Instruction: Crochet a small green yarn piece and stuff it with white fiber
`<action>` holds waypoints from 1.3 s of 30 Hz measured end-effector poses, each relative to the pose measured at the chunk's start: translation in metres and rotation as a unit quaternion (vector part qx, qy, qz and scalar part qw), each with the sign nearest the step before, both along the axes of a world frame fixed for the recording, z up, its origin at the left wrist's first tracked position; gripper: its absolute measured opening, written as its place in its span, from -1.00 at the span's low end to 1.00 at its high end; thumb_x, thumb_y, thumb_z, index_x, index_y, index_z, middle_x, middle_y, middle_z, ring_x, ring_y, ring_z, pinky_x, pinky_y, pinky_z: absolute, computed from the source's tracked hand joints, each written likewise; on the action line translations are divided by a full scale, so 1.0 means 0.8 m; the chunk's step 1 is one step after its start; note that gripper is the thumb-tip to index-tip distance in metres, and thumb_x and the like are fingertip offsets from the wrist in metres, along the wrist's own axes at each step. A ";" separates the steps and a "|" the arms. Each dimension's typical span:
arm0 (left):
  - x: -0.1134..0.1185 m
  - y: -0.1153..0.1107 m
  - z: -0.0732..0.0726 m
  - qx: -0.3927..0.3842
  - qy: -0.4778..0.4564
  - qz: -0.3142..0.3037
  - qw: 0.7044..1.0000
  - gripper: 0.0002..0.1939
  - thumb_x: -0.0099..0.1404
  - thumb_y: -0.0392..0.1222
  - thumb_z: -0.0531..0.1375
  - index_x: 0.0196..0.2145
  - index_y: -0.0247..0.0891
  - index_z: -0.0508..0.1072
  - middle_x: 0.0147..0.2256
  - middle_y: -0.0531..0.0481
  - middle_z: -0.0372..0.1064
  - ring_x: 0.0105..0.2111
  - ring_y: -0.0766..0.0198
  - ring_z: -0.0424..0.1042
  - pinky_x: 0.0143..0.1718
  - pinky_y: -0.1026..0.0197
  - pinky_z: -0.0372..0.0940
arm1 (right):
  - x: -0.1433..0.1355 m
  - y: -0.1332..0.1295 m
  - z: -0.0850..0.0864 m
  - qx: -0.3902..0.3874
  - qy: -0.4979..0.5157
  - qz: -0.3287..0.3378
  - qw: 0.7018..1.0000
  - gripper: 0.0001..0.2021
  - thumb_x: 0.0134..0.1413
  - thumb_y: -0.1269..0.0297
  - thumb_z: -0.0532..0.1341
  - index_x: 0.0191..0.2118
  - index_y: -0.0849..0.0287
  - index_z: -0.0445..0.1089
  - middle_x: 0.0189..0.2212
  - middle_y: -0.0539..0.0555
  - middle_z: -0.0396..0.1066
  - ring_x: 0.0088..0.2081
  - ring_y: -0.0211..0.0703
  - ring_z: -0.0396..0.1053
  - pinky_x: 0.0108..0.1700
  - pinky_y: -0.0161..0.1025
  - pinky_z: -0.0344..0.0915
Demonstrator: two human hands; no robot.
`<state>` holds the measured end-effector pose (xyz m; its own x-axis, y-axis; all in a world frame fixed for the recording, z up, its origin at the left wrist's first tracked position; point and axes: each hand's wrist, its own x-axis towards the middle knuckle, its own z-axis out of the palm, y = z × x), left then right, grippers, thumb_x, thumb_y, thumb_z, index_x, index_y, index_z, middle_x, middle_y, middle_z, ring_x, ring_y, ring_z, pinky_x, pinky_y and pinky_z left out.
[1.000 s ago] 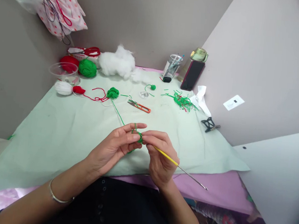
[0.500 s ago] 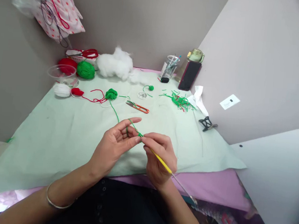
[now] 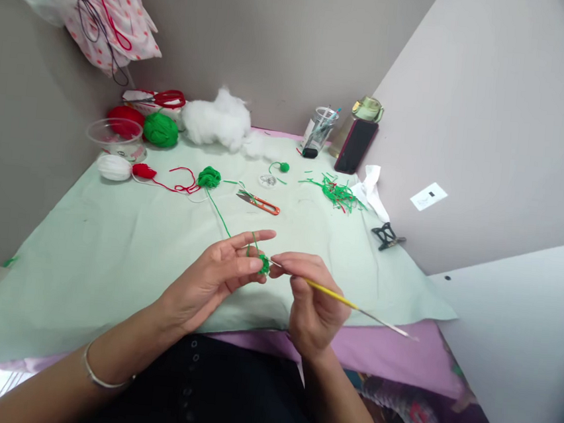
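Between the thumb and fingers of my left hand is a small green crocheted piece. Green yarn loops over my raised left index finger and runs back to a small green yarn ball on the cloth. My right hand grips a crochet hook by its yellow handle. The hook's front end meets the edge of the green piece; its exact tip is hard to make out. The other metal end points right and down, past my wrist.
Beyond my hands lie orange thread snips, a pile of green yarn scraps and a black claw clip. White stuffing, a clear cup and a phone leaning on a bottle stand along the back. Yarn balls sit at the left.
My right hand has moved slightly right, and the hook lies flatter, its rear end swung up and rightward. My left hand has turned, showing more of the green piece.
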<state>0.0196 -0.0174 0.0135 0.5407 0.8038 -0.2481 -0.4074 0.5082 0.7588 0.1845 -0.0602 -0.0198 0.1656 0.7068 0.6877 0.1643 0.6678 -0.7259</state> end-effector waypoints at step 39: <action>0.001 -0.014 -0.004 0.057 0.059 0.055 0.995 -0.61 0.30 -0.19 0.40 0.08 -0.19 0.60 -0.26 0.01 0.54 -0.22 0.23 0.49 -0.06 0.16 0.29 | -0.023 0.009 -0.016 -0.192 0.239 0.107 0.946 -0.83 0.35 0.13 0.27 -0.17 0.03 0.59 -0.43 -0.03 0.54 -0.43 -0.23 0.46 -0.32 -0.22 0.45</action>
